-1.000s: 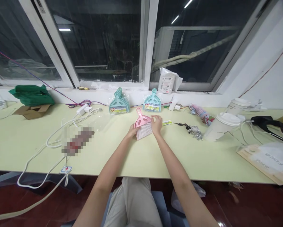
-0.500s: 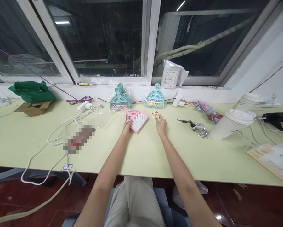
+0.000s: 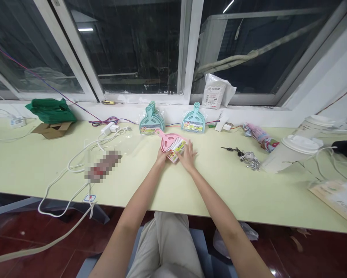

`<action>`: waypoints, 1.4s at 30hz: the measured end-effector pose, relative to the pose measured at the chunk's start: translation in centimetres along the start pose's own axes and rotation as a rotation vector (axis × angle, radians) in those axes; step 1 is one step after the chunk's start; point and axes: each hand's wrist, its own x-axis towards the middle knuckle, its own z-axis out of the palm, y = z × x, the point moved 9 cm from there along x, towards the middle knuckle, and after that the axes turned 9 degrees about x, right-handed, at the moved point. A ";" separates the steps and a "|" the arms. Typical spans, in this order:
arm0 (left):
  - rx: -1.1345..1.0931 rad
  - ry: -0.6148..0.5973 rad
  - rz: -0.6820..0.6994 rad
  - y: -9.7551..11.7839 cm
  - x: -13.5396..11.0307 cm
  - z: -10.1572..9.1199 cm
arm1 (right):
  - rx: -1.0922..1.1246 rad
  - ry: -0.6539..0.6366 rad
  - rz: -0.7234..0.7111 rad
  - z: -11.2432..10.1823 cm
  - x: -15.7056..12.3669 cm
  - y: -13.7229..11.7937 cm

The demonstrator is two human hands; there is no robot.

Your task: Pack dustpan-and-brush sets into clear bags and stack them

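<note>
A pink dustpan (image 3: pixel 166 139) with a white-bristled brush lies tilted above the table, its handle pointing up and left. My left hand (image 3: pixel 162 157) is closed on its lower left edge. Across the bristles lies a colourful printed label (image 3: pixel 177 146). My right hand (image 3: pixel 188 157) rests at the label's right end, thumb on its face and fingers spread along the dustpan's right corner. Behind stand a stack of teal dustpan sets (image 3: pixel 151 117) in clear wrap and another teal set (image 3: pixel 194 119), also with labels.
White cables (image 3: pixel 71 162) and a blurred-out item (image 3: pixel 103 166) lie to the left, near a green bag (image 3: pixel 50 110) on an open cardboard box (image 3: pixel 52 130). To the right are keys (image 3: pixel 248 159), a folded umbrella (image 3: pixel 260 136) and a white lidded cup (image 3: pixel 291 152).
My right hand has brought the label leftward from beside the dustpan onto the brush bristles, and its fingers have spread. The left hand keeps its hold. The view has shifted slightly.
</note>
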 end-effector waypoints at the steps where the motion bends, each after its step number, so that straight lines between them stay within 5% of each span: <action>1: 0.002 0.001 0.008 0.1 0.0 0.0 | 0.108 0.088 0.050 -0.8 0.2 0.6; 3: 0.004 -0.008 0.017 0.1 0.0 0.2 | 0.390 0.157 0.180 -1.1 0.5 2.2; 6: 0.028 -0.053 0.031 0.3 -0.4 1.0 | 0.835 -0.015 0.370 1.2 0.7 3.9; 10: 0.205 -0.135 0.051 1.2 -0.7 1.8 | 1.093 -0.046 0.483 2.0 0.8 5.1; 12: 0.440 0.016 0.084 2.7 -0.4 -0.9 | 1.127 -0.023 0.476 1.6 0.9 5.3; 15: 0.910 0.497 0.182 7.5 -0.8 -8.9 | 1.149 -0.016 0.454 1.1 0.9 5.2; 17: 1.182 0.680 0.177 10.1 -1.2 -13.7 | 1.144 -0.003 0.458 0.9 0.8 5.3; 19: 1.395 0.655 0.071 10.8 -0.9 -17.3 | 1.132 -0.013 0.453 0.9 0.7 5.2; 21: 1.530 0.480 -0.020 9.9 -0.5 -18.9 | 1.125 -0.035 0.440 1.1 0.7 5.0; 23: 1.592 0.287 -0.004 8.6 -0.6 -18.0 | 1.121 -0.048 0.441 1.4 0.6 4.7; 29: 1.545 -0.060 0.185 4.9 -1.6 -9.8 | 1.108 -0.090 0.452 1.7 0.5 4.4; 33: 1.628 0.049 0.181 5.0 -1.2 -8.2 | 1.098 -0.090 0.481 1.4 0.4 5.0; 36: 1.722 0.180 0.151 5.6 -0.7 -8.7 | 1.059 -0.140 0.507 1.3 0.4 5.2; 42: 1.738 0.194 0.036 4.5 0.3 -10.0 | 0.996 -0.151 0.547 0.7 0.5 5.3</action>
